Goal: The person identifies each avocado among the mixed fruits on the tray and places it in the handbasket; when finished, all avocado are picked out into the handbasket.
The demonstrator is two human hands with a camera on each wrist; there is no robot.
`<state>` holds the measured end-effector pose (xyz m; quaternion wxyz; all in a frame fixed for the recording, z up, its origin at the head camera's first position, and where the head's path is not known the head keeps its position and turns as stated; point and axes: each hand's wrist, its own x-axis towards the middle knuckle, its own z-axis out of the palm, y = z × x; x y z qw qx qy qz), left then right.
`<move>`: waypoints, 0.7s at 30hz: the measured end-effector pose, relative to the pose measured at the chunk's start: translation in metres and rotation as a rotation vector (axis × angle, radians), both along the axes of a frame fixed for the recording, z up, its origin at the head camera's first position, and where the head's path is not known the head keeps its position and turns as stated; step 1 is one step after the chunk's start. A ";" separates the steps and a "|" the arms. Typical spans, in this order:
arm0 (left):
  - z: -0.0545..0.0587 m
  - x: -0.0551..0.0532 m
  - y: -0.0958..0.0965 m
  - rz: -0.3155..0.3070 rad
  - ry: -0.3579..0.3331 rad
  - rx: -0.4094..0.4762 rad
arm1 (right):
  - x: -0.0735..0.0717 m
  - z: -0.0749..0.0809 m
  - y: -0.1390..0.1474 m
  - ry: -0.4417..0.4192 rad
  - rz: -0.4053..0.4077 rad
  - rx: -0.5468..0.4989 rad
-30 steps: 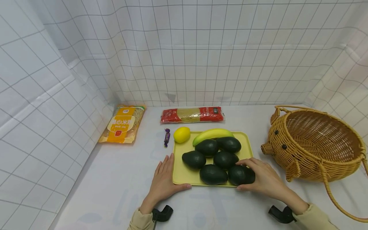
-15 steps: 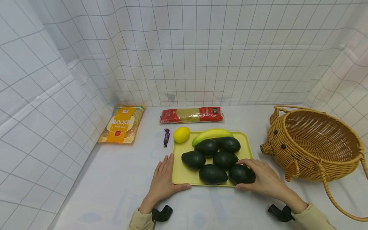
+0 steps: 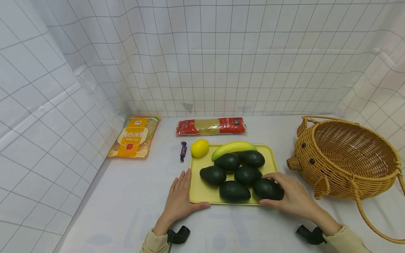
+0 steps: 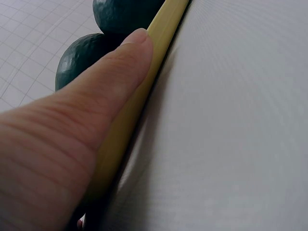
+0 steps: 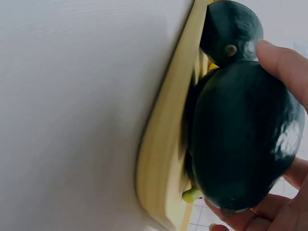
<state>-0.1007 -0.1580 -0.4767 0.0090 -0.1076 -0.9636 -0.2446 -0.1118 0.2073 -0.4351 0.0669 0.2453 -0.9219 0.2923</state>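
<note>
At the near right corner of a yellow tray [image 3: 197,195], my right hand [image 3: 292,195] grips a dark green avocado [image 3: 268,189] between thumb and fingers. The right wrist view shows that avocado [image 5: 245,134] large, beside the tray's rim. My left hand [image 3: 181,198] lies flat with straight fingers along the tray's left edge, its thumb at the near left corner. Several other avocados [image 3: 234,192] sit on the tray, along with a banana [image 3: 232,149] at the back. A lemon [image 3: 200,148] is at the far left corner.
A wicker pig-shaped basket [image 3: 335,168] with handles stands at the right. A purple-wrapped candy [image 3: 183,151] lies left of the tray. Behind are a red noodle packet [image 3: 211,126] and an orange pasta bag [image 3: 134,137]. White grid-patterned curtains [image 3: 221,63] surround the table.
My right hand has shifted slightly right with the avocado, which now sits a little farther from its neighbour. The left hand has stayed still.
</note>
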 end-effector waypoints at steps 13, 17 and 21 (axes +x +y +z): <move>0.000 0.001 0.000 0.007 -0.011 0.004 | -0.002 0.031 -0.005 0.054 -0.077 -0.015; 0.000 0.001 0.000 0.005 -0.008 0.000 | -0.004 0.039 -0.005 0.112 -0.084 -0.034; 0.000 0.000 0.001 0.005 -0.014 0.002 | -0.005 0.043 -0.003 0.153 -0.098 -0.044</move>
